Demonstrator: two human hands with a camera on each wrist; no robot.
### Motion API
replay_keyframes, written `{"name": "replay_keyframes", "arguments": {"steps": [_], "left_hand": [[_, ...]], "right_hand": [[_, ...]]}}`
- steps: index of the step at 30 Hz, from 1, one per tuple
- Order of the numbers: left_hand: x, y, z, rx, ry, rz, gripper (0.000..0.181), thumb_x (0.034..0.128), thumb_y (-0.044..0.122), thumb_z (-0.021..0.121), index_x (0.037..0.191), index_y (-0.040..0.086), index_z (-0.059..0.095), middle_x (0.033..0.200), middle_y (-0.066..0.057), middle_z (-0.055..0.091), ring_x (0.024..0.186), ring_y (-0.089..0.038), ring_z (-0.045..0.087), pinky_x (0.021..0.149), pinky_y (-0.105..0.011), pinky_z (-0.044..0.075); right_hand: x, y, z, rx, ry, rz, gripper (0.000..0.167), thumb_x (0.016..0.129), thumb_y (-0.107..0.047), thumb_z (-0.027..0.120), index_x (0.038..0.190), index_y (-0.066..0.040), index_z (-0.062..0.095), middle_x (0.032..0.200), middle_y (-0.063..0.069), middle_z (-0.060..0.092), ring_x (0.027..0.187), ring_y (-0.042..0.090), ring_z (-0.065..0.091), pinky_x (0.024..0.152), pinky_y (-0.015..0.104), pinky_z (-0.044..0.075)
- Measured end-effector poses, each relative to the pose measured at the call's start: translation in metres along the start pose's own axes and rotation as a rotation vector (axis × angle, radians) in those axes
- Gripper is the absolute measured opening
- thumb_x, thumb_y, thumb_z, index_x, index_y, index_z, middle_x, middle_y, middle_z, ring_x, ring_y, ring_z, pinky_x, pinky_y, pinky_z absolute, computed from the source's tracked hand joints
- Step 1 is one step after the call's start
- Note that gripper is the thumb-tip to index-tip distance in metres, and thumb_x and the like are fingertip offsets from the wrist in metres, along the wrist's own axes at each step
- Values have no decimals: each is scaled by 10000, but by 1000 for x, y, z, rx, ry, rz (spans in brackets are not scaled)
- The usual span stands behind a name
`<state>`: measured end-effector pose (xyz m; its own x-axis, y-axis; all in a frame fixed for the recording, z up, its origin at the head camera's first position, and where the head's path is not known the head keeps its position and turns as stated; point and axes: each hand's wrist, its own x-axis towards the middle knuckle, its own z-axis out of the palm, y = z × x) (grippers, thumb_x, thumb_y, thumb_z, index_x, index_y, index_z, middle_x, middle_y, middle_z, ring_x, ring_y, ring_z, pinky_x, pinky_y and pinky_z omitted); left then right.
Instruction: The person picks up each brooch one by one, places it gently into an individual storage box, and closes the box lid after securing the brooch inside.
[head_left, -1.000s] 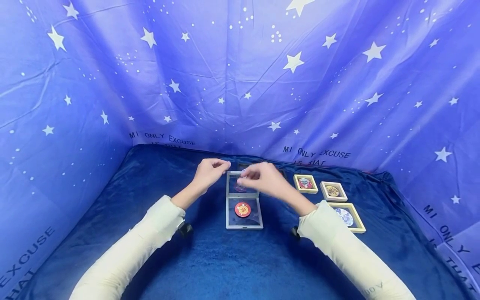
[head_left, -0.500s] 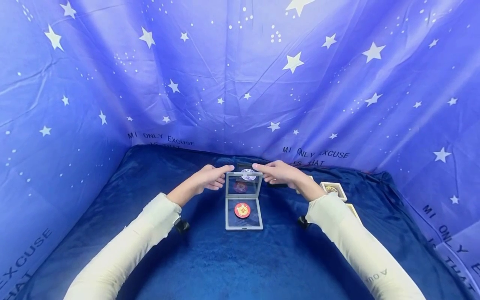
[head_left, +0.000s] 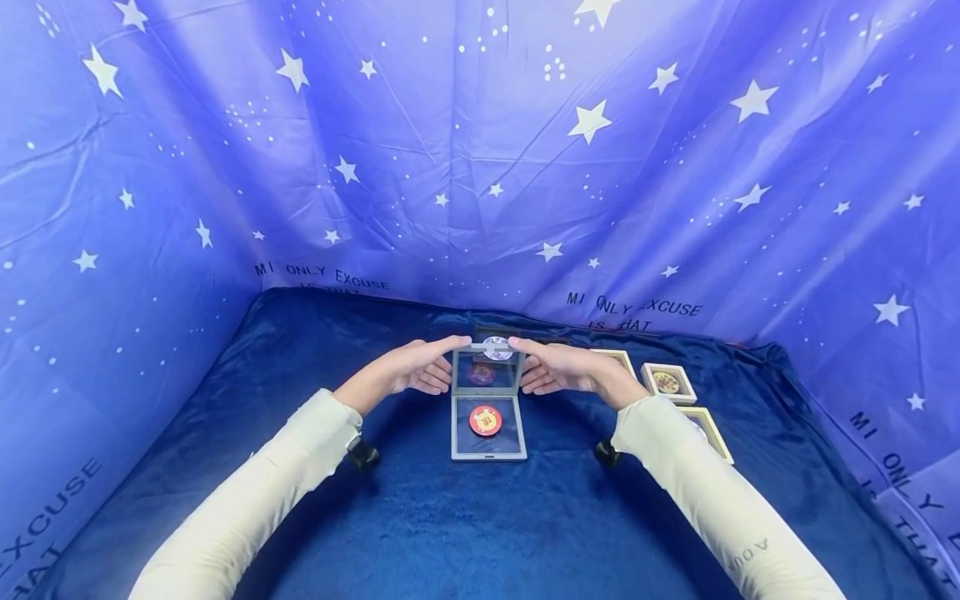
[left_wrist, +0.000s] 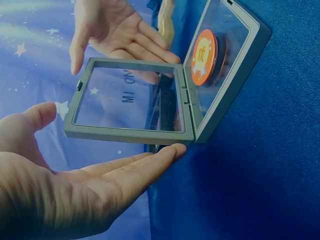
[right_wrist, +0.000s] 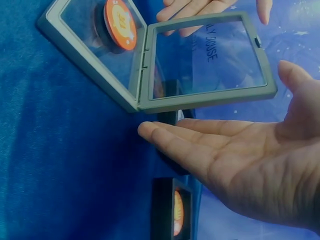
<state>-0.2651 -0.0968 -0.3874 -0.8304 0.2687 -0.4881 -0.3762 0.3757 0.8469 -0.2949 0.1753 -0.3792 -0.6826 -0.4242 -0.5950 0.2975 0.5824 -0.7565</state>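
Observation:
A grey hinged display frame [head_left: 489, 457] stands unfolded on the blue cloth, its lower half flat. The clear-windowed lid [left_wrist: 127, 134] is raised at an angle. On the lower half's film lies a round red and gold chip [head_left: 485, 421]. To the lid's left is my left hand [head_left: 412, 367], thumb by the top edge and straight fingers along the side. My right hand [head_left: 562, 367] mirrors it on the right side. In the wrist views both palms face the lid, with small gaps visible at the thumbs. Whether any fingertip touches the rim, I cannot tell.
Pale square frames with round pieces stand at the right: one upper frame [head_left: 667, 383], one lower frame [head_left: 712, 437], and one partly behind my right hand. Behind the lid shows a purple-white disc [head_left: 497, 348]. Starry curtains [head_left: 480, 150] surround the cloth [head_left: 450, 517].
My hands were close together over the lid with fingers bent, the right one in front of it. They have moved apart to its two sides, and the fingers have straightened.

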Motion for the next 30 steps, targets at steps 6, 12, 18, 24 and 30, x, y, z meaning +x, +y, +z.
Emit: {"name": "replay_keyframes", "arguments": {"steps": [6,12,18,24,30], "left_hand": [[2,-5,0,-45,-9,-26,881,911,641,594,1346,-124,551,1277,-288,667,1177,-374,682,1025,-454,546],[4,-7,1,-64,-21,-30,889,914,632,586,1335,-149,549,1265,-309,665,1168,-378,684,1008,-442,557],[6,-8,-2,-61,-51,-45,908,933,641,546,1351,-165,524,1295,-331,640,1179,-389,674,1015,-440,553],[8,-7,-4,-63,-98,-66,942,934,659,518,1365,-178,498,1310,-339,624,1182,-390,667,1026,-437,545],[6,-10,-2,-77,-102,-71,938,916,660,548,1337,-178,526,1271,-324,653,1157,-376,681,1016,-431,552]], "right_hand": [[7,8,-1,41,-20,16,873,1008,-618,427,1516,86,346,1478,320,499,1345,390,559,1151,468,437],[11,14,-4,79,-69,-1,906,1011,-644,375,1496,121,362,1458,317,519,1337,366,568,1149,440,442],[15,13,-6,83,-91,8,965,994,-698,320,1469,139,390,1388,289,577,1256,304,615,1117,392,467],[15,11,-5,95,-56,26,909,992,-668,366,1394,138,486,1279,258,649,1147,274,672,1070,380,504],[11,13,-5,109,-45,24,883,993,-654,391,1359,138,527,1279,269,661,1151,283,684,1065,385,513]]}}
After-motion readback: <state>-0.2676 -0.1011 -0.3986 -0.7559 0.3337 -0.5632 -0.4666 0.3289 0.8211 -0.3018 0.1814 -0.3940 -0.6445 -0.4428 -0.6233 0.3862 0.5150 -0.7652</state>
